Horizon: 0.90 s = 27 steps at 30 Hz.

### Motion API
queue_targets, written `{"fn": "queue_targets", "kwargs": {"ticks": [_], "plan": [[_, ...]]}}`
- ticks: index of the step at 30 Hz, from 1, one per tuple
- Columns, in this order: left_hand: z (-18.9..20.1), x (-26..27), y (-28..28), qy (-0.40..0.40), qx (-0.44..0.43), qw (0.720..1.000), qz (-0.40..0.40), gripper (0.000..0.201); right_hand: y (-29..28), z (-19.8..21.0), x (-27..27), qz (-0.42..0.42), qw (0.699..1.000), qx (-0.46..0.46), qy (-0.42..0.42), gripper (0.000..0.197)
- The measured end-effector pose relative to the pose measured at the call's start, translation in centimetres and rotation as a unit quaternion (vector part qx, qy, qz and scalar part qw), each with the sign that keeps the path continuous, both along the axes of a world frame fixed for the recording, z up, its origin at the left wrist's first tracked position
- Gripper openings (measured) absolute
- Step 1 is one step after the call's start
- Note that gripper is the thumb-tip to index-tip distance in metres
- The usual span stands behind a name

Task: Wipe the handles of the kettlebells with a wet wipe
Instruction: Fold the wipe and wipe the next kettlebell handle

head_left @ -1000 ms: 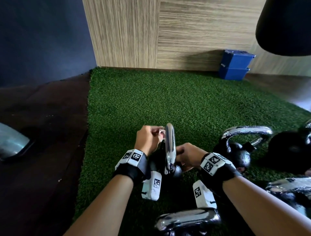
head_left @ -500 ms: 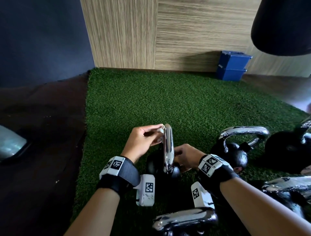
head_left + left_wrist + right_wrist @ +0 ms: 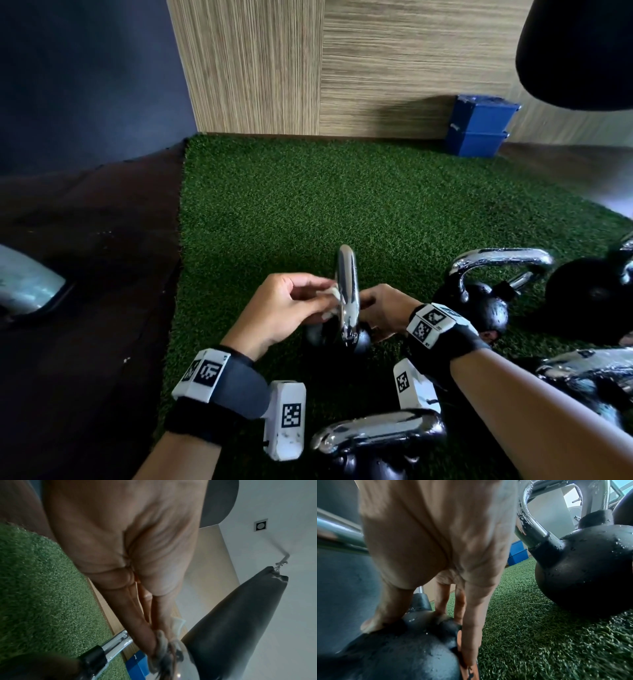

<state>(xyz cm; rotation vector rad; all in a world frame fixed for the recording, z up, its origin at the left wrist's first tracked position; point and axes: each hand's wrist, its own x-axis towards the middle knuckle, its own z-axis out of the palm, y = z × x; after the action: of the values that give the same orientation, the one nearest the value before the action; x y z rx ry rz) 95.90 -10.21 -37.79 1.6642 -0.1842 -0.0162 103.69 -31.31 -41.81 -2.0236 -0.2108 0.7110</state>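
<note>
A small black kettlebell (image 3: 356, 339) with a chrome handle (image 3: 346, 291) stands on the green turf in front of me. My left hand (image 3: 291, 308) pinches a crumpled white wet wipe (image 3: 331, 295) against the left side of that handle, low on the loop. In the left wrist view the wipe (image 3: 161, 646) is bunched at the fingertips against the chrome. My right hand (image 3: 380, 311) grips the kettlebell's black ball (image 3: 406, 649) from the right, thumb on top and fingers down its side.
More chrome-handled kettlebells stand close by: one to the right (image 3: 479, 301), one near my wrists (image 3: 376, 435), others at the right edge (image 3: 589, 373). Blue boxes (image 3: 479, 130) sit against the wooden wall. A hanging black punch bag (image 3: 582, 51) is at upper right. Dark floor lies left of the turf.
My left hand has slid the wipe down the handle from near its top to its lower left side, and the forearm has drawn back. The right hand stays on the ball.
</note>
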Motion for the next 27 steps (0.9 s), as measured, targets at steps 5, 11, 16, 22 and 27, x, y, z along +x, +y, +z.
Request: {"fn": "queue_targets", "kwargs": {"ticks": [5,11,16,22,27], "plan": [[-1.2,-1.6,0.8,0.022,0.017,0.999,-0.037,0.037,0.0,0.1,0.1,-0.001,1.0,-0.011,0.001,0.008],[-2.5,-2.9,1.3,0.026,0.085,0.994,-0.057,0.029,-0.1,0.4,0.0,0.011,1.0,-0.008,-0.002,0.008],[-4.5,-3.4,0.4,0.034,0.11,0.993,-0.015,0.032,0.0,0.6,-0.3,0.005,1.0,-0.01,-0.008,0.014],[-4.2,-3.4,0.2,0.058,0.106,0.993,0.006,0.027,0.2,1.7,-0.8,0.057,0.981,-0.155,-0.105,0.02],[-1.5,-3.3,0.8,0.013,0.022,0.998,0.056,0.035,-1.5,7.0,-1.3,0.005,0.937,-0.223,-0.27,0.009]]}}
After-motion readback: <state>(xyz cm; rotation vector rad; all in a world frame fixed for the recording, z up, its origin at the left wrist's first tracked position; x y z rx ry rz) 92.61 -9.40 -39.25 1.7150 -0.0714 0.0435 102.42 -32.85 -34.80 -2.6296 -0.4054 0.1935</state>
